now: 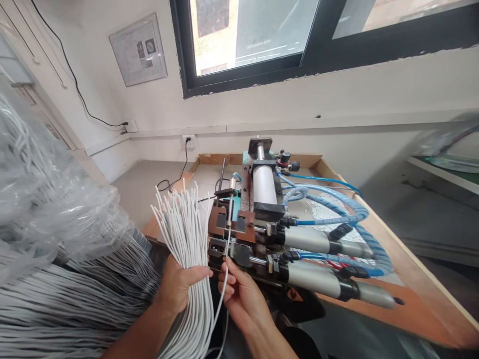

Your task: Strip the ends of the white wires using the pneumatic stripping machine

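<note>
My left hand (182,281) is wrapped round a thick bundle of white cables (189,234), whose cut ends fan out upward. Just to its right, my right hand (239,289) pinches a single white cable (226,271) between thumb and fingers. That cable runs up into the jaws of a pneumatic wire stripping machine (232,227), between its brown plates. The cable's tip is hidden inside the machine. Below the hands, the bundle hangs down out of view.
Piles of grey cables (75,299), partly under clear plastic bags (56,199), fill the left side. Silver air cylinders (310,237) and blue hoses (359,212) spread to the right, inside a wooden-edged tray (422,299). Behind are a wall outlet (189,141) and a window (254,35).
</note>
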Demonstrator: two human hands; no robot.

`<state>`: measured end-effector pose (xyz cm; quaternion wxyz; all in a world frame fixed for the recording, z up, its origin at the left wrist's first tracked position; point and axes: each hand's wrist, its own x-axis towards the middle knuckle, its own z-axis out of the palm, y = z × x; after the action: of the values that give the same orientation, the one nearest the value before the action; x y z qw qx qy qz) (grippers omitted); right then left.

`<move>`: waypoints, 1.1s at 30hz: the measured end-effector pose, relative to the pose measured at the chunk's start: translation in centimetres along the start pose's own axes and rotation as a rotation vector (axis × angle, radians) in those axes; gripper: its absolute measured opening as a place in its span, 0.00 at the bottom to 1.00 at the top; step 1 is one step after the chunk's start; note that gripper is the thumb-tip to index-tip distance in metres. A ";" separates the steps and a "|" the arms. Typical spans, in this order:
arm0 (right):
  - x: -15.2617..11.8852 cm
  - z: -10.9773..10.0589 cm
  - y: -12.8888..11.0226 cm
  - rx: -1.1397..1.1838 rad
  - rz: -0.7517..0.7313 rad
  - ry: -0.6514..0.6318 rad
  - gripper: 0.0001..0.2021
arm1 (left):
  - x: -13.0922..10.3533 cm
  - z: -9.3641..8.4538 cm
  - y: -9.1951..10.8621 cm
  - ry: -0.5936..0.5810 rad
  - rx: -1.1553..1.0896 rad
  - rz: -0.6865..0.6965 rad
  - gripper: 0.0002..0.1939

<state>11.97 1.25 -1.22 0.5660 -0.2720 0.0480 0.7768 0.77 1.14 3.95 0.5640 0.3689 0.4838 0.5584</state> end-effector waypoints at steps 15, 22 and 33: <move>-1.4 0.7 0.6 -0.435 -0.240 -0.085 0.14 | -2.5 -1.7 -3.0 -0.188 0.015 -0.039 0.19; -2.1 -1.6 1.5 -0.539 -0.256 0.024 0.14 | -2.7 -2.9 -3.4 0.034 0.039 -0.122 0.09; -2.0 -1.8 1.0 -0.552 -0.166 -0.020 0.15 | -2.8 -2.8 -3.3 0.028 0.016 -0.161 0.09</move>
<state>12.14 -1.52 -2.05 0.5325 -0.4111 -0.1933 0.7142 -0.73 -2.29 0.41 0.5974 0.3254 0.5241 0.5125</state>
